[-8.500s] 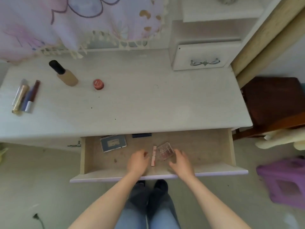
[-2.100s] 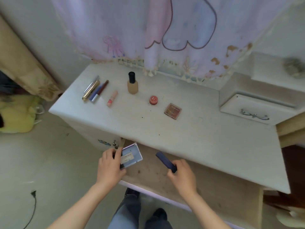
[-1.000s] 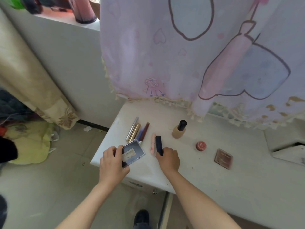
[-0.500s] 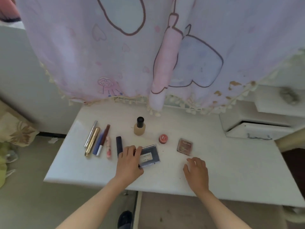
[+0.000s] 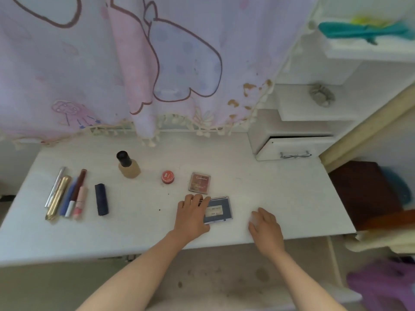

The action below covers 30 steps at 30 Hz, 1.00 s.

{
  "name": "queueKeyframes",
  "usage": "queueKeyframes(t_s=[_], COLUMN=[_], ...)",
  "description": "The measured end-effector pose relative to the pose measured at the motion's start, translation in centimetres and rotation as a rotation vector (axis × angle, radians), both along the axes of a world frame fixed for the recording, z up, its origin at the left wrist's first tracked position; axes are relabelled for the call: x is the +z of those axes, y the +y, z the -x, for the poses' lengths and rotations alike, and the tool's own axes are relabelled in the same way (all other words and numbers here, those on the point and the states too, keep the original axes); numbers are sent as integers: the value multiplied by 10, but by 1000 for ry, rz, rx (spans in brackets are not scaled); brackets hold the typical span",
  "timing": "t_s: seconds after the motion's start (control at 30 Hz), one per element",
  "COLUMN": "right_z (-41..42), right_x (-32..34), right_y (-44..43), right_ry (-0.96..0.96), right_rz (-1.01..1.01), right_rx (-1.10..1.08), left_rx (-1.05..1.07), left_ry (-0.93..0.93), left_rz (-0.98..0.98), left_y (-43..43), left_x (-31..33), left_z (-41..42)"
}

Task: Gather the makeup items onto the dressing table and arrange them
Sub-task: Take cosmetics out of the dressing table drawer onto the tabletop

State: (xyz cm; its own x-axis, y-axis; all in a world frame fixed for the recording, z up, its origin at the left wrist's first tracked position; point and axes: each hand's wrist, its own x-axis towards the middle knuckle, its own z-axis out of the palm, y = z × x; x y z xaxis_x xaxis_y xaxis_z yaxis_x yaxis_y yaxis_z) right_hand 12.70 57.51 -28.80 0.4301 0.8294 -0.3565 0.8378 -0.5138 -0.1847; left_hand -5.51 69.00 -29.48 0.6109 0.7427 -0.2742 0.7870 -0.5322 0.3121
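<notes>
On the white dressing table (image 5: 280, 198) lie, at the left, a silver pencil (image 5: 55, 187), a gold tube (image 5: 58, 197), a blue pencil (image 5: 67, 198), a dark red liner (image 5: 78, 187), a pink lipstick (image 5: 80, 203) and a dark blue tube (image 5: 101, 199). A foundation bottle (image 5: 128, 167) stands behind them. Right of it sit a small red jar (image 5: 167, 177) and a blush compact (image 5: 199, 182). A blue palette (image 5: 219, 211) lies flat just in front of the compact. My left hand (image 5: 193, 215) grips its left edge. My right hand (image 5: 265, 227) rests open on the table, right of the palette.
A pink curtain (image 5: 157, 75) hangs over the table's back edge. A small drawer (image 5: 292, 151) stands slightly open at the back right, under shelves with a grey scrunchie (image 5: 322, 95). The big front drawer (image 5: 224, 277) is pulled out below. A dark chair (image 5: 363, 191) and a purple stool (image 5: 381, 286) stand right.
My left hand has carried the blue palette to the right, from beside the dark blue tube to just in front of the blush compact. My right hand stays open beside it.
</notes>
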Motion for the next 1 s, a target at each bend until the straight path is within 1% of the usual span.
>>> queueKeyframes(t_s=[0.1,0.23,0.33,0.4,0.47,0.57,0.63,0.7,0.83,0.87,0.93,1.0], right_z=[-5,-7,-10,-12,-10,-2,2,5,6,6,3,2], right_x=[-1,-5,-5,-7,-11,-21,-28,-35,-56,-61,-68,-73], right_y=[-5,-11,-13,-22,-41,-78,-103,-124,-154,-159,-164,-163], right_ry=[6,20,64,81,55,27,56,37,86,92,87,86], right_rz=[-7,-2,-18,-23,-39,-5,26,73,209,211,201,196], right_rx=[36,41,65,96,135,225,266,313,336,345,346,323], left_rx=[35,47,125,201,250,234,225,188,86,68,58,103], left_ry=[-17,-15,-46,-98,-129,-36,-8,44,227,265,302,286], left_rz=[13,23,46,14,-23,-76,-67,-52,93,98,134,161], left_y=[-7,-11,-24,-44,-73,-115,-141,-160,-178,-181,-184,-185], left_x=[-5,-5,1,2,-4,-22,-35,-51,-68,-68,-63,-64], left_z=[-14,-12,3,20,41,70,84,93,96,94,92,90])
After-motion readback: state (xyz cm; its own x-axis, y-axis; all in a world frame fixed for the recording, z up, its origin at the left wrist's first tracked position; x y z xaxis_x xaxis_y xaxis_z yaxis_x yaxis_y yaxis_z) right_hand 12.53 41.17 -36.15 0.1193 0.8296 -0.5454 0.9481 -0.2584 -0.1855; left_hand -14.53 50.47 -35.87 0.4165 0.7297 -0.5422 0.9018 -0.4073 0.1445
